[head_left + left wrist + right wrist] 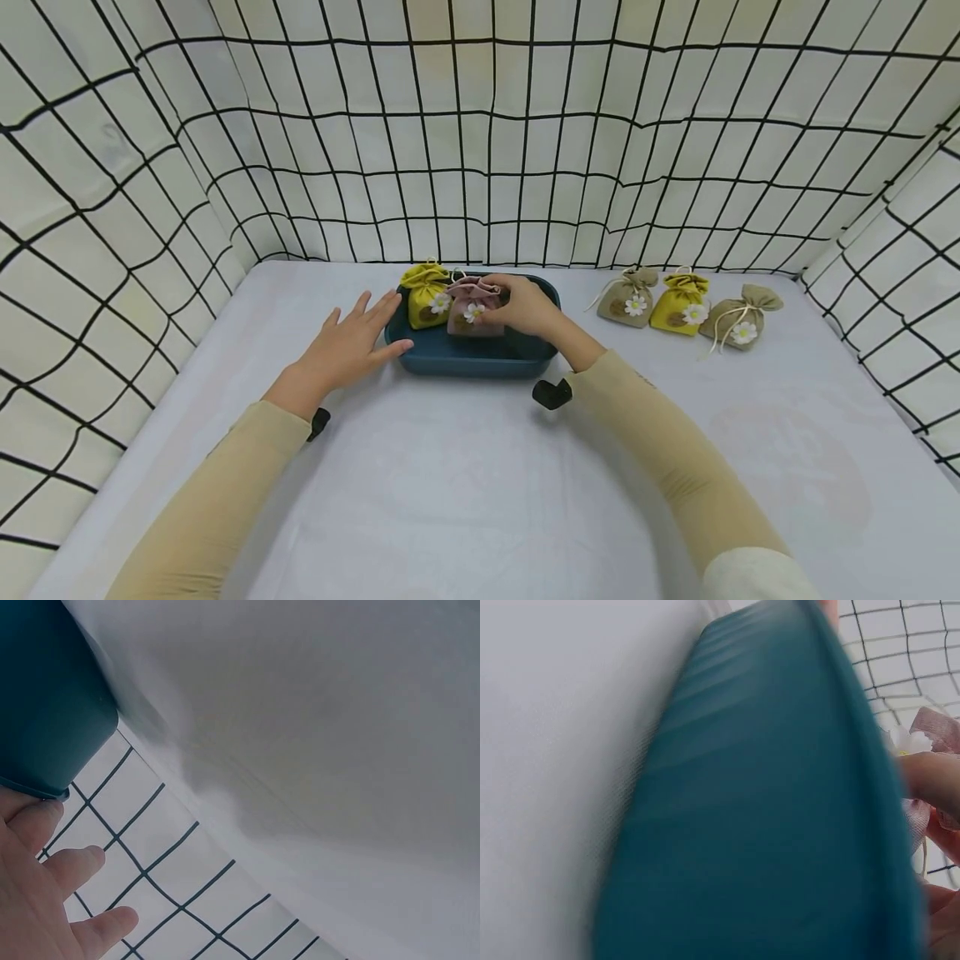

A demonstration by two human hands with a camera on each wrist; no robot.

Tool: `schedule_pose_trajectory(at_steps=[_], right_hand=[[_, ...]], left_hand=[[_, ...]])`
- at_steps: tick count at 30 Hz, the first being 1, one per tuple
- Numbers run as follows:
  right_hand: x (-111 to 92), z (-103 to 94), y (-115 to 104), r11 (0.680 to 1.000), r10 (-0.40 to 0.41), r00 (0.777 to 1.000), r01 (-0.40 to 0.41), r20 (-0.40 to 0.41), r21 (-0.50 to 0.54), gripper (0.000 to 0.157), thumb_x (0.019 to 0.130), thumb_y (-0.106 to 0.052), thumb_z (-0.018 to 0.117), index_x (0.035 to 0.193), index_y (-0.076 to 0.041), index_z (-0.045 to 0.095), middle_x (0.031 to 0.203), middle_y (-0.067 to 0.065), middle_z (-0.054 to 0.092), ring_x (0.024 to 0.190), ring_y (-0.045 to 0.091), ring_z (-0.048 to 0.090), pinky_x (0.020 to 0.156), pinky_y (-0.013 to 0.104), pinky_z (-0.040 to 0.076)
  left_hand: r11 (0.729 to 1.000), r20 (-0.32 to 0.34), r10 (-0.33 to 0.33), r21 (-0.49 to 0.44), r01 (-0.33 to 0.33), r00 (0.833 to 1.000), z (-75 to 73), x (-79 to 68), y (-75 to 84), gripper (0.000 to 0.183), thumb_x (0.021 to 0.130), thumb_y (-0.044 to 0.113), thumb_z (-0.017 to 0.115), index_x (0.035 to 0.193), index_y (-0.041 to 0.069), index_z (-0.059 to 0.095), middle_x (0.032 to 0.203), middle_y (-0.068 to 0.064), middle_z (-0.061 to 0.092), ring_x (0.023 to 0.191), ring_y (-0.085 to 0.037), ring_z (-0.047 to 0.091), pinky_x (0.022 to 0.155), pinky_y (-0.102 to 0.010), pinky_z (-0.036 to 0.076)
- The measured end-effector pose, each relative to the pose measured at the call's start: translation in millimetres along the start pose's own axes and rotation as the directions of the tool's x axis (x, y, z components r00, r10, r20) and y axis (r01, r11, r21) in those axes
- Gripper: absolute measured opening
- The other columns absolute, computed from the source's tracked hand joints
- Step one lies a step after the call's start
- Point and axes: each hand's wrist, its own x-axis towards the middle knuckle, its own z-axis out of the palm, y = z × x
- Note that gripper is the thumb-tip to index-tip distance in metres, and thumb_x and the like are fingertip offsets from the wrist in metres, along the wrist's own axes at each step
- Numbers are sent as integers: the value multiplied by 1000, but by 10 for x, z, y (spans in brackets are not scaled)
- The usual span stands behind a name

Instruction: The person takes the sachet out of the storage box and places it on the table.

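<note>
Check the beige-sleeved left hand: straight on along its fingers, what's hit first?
Likely the teal, rounded-rectangular, plastic-looking tray, at its left end. The left hand has its index fingertip about at that rim; whether they touch is hard to tell.

My right hand's got the pink pouch pinched at the blue tray, just beside a yellow pouch sitting in there. Left hand's out flat-ish by the tray's left end. Off right on the white table: a beige pouch, another yellow one, another beige one.
</note>
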Motion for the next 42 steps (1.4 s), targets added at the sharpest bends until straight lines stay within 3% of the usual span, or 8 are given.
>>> schedule_pose_trajectory(at_steps=[4, 14, 23, 42], right_hand=[[-94, -52, -62, 1000, -7, 1000, 7, 21, 14, 68, 91, -20, 81, 151, -6, 52, 139, 15, 58, 109, 27, 61, 86, 40, 52], [-330, -153, -181, 991, -27, 999, 21, 42, 133, 63, 92, -14, 79, 149, -5, 53, 141, 15, 56, 117, 30, 63, 91, 39, 56], [-488, -181, -167, 989, -6, 999, 0, 43, 148, 69, 92, -13, 80, 152, -2, 48, 144, 17, 54, 117, 31, 64, 90, 36, 56], [-809, -403, -56, 995, -33, 999, 31, 17, 99, 66, 91, -11, 79, 149, 0, 51, 142, 18, 57, 114, 32, 64, 86, 38, 56]], left_hand=[[1000, -4, 2, -3, -2, 1000, -4, -6, 15, 88, 104, 60, 49, 166, 8, 14, 170, -14, 14, 155, -42, 5, 116, -73, 7], [1000, -9, 5, 4, -5, 1000, -15, -6, 8, 87, 104, 57, 50, 166, 7, 15, 170, -15, 15, 155, -42, 5, 116, -73, 8], [1000, -3, 3, -1, -3, 1000, -6, -2, -10, 88, 104, 59, 49, 166, 7, 14, 170, -15, 14, 155, -42, 4, 116, -73, 7], [1000, 6, -4, -9, 4, 1000, 10, 6, -13, 88, 104, 60, 48, 166, 9, 12, 171, -14, 12, 156, -40, 3, 117, -72, 7]])
